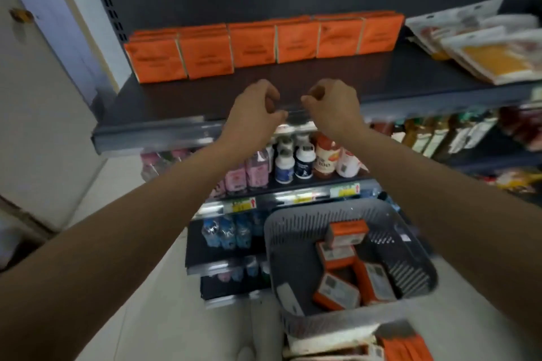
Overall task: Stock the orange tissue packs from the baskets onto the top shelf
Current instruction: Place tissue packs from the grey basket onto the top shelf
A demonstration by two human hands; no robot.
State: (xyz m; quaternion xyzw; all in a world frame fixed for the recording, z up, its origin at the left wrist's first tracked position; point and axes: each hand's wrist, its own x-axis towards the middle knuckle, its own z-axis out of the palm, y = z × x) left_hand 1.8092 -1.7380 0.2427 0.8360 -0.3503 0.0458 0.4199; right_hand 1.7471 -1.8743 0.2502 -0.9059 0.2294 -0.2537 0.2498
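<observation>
A row of orange tissue packs stands upright along the back of the dark top shelf. My left hand and my right hand hover side by side over the shelf's front edge, fingers curled, holding nothing. Below on the right, a grey basket holds several orange tissue packs lying loose. A second basket with more orange packs shows at the bottom edge.
White and yellow pouches lie on the right end of the top shelf. Lower shelves carry bottles and jars and water bottles. A pale wall and door stand at the left. The floor is light tile.
</observation>
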